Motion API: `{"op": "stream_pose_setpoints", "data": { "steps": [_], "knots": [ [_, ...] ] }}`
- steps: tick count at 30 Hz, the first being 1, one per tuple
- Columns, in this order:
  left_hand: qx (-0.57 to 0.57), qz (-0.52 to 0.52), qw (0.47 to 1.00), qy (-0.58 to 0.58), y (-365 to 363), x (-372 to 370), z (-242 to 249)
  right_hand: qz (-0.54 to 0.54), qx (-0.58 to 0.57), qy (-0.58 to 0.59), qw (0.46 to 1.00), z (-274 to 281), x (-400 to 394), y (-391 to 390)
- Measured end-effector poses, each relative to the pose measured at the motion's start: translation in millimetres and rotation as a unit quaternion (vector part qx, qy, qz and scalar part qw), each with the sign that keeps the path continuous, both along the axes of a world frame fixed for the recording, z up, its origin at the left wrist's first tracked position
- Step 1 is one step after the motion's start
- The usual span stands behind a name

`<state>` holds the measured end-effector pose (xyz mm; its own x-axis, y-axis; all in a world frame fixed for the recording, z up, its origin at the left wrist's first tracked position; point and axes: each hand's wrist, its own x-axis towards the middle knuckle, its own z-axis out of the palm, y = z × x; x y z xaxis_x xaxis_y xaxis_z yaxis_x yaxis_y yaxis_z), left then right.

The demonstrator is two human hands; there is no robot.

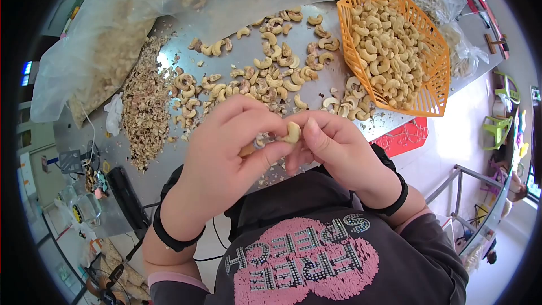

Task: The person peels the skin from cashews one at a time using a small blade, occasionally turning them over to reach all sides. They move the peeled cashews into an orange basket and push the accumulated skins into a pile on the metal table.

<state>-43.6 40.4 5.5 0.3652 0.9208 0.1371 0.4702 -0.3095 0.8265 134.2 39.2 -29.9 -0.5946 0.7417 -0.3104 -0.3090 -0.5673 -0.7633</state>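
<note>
In front of my chest my left hand (237, 141) is closed, its thumb and forefinger pinching a pale, curved cashew (292, 134). A small orange-brown piece shows under the left fingers; I cannot make out what it is. My right hand (333, 144) meets the left, its fingers curled against the same cashew and its thumb bent beside it. Just beyond both hands, loose cashews (262, 82) lie spread over the metal table (214, 25), some with brown skin on them. To their left is a heap of brown skin flakes and crumbs (147, 101).
An orange slatted plastic basket (437, 87) full of peeled cashews stands at the right. Large clear plastic bags (107, 51) line the far and left sides. A black cylindrical object (125, 197) and a clear container (84, 209) are at the left. Green chairs (497, 133) stand off to the right.
</note>
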Motion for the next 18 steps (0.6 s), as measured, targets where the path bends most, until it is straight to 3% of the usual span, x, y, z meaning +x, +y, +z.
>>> {"op": "stream_pose_setpoints", "data": {
  "steps": [8, 10, 18],
  "knots": [
    [0.047, -0.03, 0.998, -0.031, -5.2, -7.7, -9.1, 0.029, -0.076, 0.061, 0.995, 1.5, -0.5, 2.0],
    [-0.198, 0.088, 0.961, -0.171, -15.0, -5.4, -1.8, -0.002, -0.056, 0.087, 0.995, 2.0, -1.1, 1.2],
    [-0.143, 0.017, 0.979, -0.143, -22.0, -6.4, -9.5, -0.006, -0.034, 0.13, 0.991, 1.2, 2.1, 2.9]
  ]
}}
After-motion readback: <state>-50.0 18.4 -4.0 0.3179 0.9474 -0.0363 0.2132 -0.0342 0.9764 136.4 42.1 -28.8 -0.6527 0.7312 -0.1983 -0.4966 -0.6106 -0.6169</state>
